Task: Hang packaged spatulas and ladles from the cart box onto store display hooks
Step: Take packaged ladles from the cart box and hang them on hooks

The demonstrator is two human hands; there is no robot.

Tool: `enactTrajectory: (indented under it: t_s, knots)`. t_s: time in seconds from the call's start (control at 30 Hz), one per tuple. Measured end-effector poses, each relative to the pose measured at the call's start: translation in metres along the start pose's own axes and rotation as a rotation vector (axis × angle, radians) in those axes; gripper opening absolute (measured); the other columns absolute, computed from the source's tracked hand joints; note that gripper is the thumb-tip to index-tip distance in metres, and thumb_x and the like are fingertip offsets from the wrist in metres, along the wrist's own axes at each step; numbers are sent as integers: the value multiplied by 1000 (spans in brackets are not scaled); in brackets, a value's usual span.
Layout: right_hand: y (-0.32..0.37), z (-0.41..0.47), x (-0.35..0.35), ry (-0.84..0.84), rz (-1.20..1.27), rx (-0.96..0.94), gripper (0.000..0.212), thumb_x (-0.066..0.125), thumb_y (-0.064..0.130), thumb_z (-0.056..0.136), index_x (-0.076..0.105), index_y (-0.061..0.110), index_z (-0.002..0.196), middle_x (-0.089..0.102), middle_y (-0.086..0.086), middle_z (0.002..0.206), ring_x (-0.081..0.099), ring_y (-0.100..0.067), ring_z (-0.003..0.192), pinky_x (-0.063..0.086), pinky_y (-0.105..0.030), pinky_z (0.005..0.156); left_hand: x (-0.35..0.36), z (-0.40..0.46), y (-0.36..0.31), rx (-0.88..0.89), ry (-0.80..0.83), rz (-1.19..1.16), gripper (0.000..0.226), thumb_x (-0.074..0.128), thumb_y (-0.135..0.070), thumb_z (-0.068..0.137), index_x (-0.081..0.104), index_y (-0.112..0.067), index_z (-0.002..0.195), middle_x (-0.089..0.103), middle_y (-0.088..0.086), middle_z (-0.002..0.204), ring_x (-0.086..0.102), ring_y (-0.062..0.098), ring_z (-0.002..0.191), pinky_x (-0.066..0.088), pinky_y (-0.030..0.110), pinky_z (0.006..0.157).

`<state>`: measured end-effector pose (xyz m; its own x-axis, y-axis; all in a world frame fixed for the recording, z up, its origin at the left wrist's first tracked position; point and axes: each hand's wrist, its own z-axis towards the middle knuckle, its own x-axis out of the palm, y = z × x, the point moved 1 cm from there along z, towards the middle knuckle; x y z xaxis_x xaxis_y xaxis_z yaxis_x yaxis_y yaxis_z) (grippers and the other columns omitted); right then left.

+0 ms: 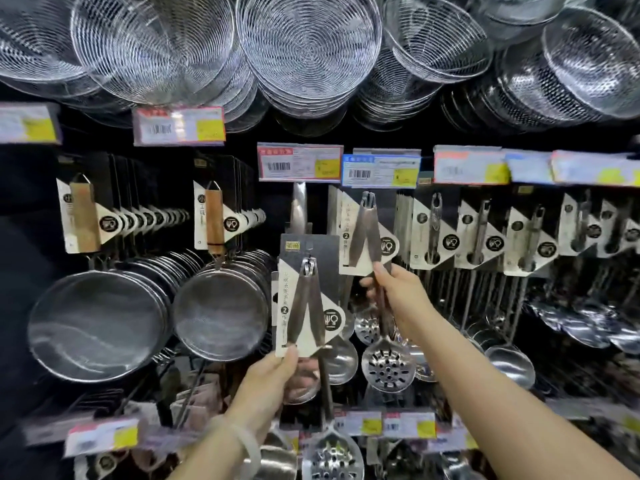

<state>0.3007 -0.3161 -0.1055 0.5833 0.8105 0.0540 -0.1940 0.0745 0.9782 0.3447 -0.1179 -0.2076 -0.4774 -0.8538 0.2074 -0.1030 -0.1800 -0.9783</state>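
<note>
Price tags point(299, 162) print is blurred; bottom skimmer point(332, 459) is cut off.

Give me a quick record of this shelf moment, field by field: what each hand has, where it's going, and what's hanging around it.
left hand: grips carded two-piece steel ladle-and-skimmer pack at its lower edge
right hand: holds handles of the matching hung pack
hook: not clearly visible
left neighbours: wooden-handled fine mesh strainers
above: round wire skimmer baskets
labels: red-bordered price tag
</note>
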Motion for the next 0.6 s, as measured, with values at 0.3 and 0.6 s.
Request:
enactTrajectory:
  t_s: [0.3, 0.6]
  knots:
    - [-5, 54, 13, -17, -74, 62, 27, 41, 21, 99, 53, 4, 116, 60, -3, 73, 54, -11, 63, 42, -19, 54, -2, -9, -16, 15, -23, -30, 34, 46, -23, 94, 61, 8, 95, 71, 12, 73, 61, 18, 58, 49, 28, 53]
    - [-29, -2, 14, -138, -214, -177, 41, 56, 37, 89, 51, 12, 121, 56, -1, 113, 58, -14, 96, 48, -27, 82, 14, -3, -8, 3, -76, 33, 28, 46, -26, 95, 62, -3, 93, 75, 4, 80, 62, 10, 58, 47, 24, 58]
